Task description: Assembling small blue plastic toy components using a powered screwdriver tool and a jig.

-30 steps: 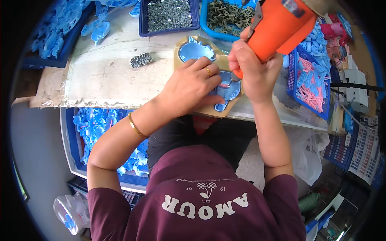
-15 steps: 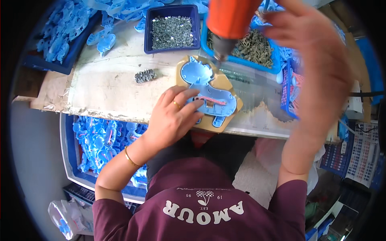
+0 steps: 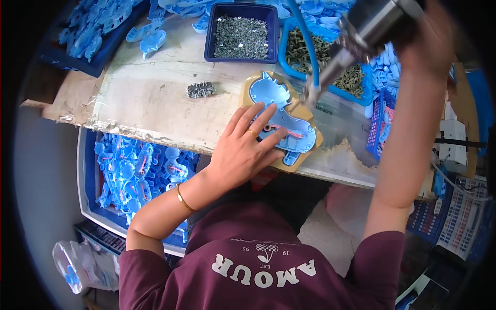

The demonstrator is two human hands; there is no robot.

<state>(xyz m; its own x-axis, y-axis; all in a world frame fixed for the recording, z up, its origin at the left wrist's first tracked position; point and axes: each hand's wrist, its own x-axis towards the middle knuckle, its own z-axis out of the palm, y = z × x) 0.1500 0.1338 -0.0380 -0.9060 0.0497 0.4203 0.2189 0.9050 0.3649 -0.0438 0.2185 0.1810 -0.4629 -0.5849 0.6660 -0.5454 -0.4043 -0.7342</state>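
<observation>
The left hand (image 3: 247, 149) lies splayed across a blue shell (image 3: 301, 125), seated in a tan fixture (image 3: 245, 94) at the six-o'clock edge of the counter (image 3: 150, 88). Well apart, at the fixture's two o'clock, the right hand (image 3: 428, 39) grips a silver-headed tool (image 3: 380, 28) aimed toward eight o'clock.

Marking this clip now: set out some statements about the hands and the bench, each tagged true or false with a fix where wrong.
1. The left hand has its fingers over a blue shell seated in a tan fixture. True.
2. The right hand is without a tool. False: it holds a silver tool.
3. A dark blue tray holds many small grey pieces. True.
4. A gold bracelet circles the right wrist. False: it is on the left arm.
5. The clump of dark grey pieces sits inside the tray. False: it lies on the bench, left of the fixture.
</observation>
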